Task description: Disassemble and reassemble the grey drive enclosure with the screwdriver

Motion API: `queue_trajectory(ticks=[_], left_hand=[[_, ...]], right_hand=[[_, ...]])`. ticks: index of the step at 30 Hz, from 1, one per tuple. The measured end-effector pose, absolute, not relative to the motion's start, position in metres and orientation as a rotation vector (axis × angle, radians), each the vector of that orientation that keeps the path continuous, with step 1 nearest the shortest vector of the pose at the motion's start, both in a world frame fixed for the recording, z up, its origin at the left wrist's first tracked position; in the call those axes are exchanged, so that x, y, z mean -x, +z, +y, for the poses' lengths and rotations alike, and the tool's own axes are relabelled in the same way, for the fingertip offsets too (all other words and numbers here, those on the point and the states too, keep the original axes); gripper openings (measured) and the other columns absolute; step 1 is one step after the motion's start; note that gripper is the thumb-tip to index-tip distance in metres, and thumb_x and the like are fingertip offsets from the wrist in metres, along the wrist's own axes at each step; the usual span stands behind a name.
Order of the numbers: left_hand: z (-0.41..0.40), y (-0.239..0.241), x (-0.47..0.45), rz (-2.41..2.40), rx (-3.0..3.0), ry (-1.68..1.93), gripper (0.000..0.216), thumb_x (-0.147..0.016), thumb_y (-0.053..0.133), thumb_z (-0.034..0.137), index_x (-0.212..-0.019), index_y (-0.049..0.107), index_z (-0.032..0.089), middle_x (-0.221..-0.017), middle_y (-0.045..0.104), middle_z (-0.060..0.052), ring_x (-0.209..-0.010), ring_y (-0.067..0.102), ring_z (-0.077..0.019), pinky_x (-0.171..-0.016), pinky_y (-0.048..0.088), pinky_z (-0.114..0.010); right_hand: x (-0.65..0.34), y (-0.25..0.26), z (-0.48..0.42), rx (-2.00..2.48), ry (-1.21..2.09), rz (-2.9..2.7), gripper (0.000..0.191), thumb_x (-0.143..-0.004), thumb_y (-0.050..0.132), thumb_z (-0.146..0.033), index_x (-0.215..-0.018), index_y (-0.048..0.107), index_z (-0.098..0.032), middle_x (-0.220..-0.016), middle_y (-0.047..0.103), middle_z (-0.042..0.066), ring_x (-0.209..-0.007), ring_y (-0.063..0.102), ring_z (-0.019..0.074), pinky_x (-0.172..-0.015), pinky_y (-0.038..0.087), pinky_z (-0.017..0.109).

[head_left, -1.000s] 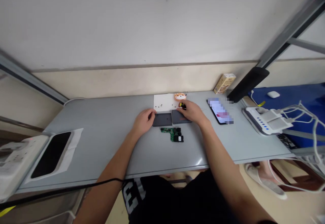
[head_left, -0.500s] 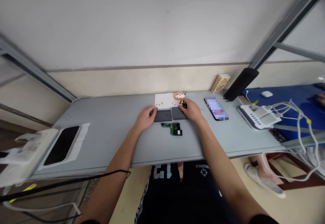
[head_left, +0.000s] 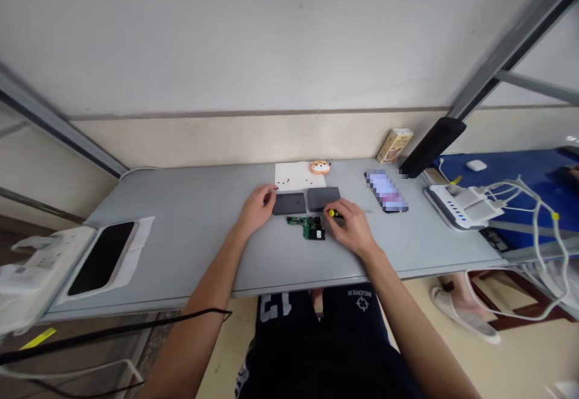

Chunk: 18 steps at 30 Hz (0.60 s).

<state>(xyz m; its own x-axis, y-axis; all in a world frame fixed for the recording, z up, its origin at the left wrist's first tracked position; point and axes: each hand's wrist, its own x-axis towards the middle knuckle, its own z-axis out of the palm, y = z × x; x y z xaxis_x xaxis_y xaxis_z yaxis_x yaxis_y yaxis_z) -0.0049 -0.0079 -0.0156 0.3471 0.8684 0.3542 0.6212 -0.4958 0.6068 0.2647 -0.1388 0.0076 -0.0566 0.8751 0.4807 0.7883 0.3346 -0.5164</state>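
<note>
Gripping a yellow-and-black screwdriver (head_left: 333,213), the right hand (head_left: 354,228) sits beside the green circuit board (head_left: 312,229), near the right dark panel (head_left: 323,197). The left hand (head_left: 257,208) curls by the left dark panel (head_left: 290,204); whether it pinches anything, I cannot tell.

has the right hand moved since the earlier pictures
Yes, toward the front of the desk: the right hand was farther back than the board, now beside it.
</note>
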Motion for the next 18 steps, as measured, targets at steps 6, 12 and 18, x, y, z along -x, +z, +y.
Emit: queue_trajectory(ticks=[6,12,18], left_hand=[[-0.007,-0.014,0.005,1.351,-2.221,0.908,0.029,-0.102,0.046,0.031,-0.121,0.066,0.023,-0.102,0.068,-0.006,-0.088,0.063,-0.0193,-0.086,0.051,-0.034],[-0.007,-0.013,0.007,1.349,-2.192,0.897,0.029,-0.101,0.047,0.032,-0.121,0.067,0.023,-0.103,0.069,-0.006,-0.09,0.064,-0.0195,-0.09,0.052,-0.035],[-0.005,-0.013,0.008,1.381,-2.192,0.882,0.032,-0.102,0.045,0.034,-0.122,0.067,0.023,-0.104,0.07,-0.006,-0.09,0.065,-0.0203,-0.09,0.052,-0.036]], right_hand=[[-0.259,0.001,-0.163,1.465,0.188,-1.983,0.021,-0.096,0.061,-0.037,-0.113,0.067,-0.026,-0.12,0.067,0.009,-0.108,0.067,0.0244,-0.09,0.048,0.04],[-0.26,0.002,-0.161,1.479,0.263,-1.999,0.029,-0.094,0.064,-0.045,-0.116,0.067,-0.027,-0.125,0.067,0.008,-0.111,0.066,0.0263,-0.095,0.05,0.045],[-0.262,0.002,-0.162,1.45,0.306,-2.072,0.043,-0.089,0.07,-0.051,-0.124,0.063,-0.028,-0.131,0.066,0.008,-0.114,0.065,0.0279,-0.098,0.051,0.047]])
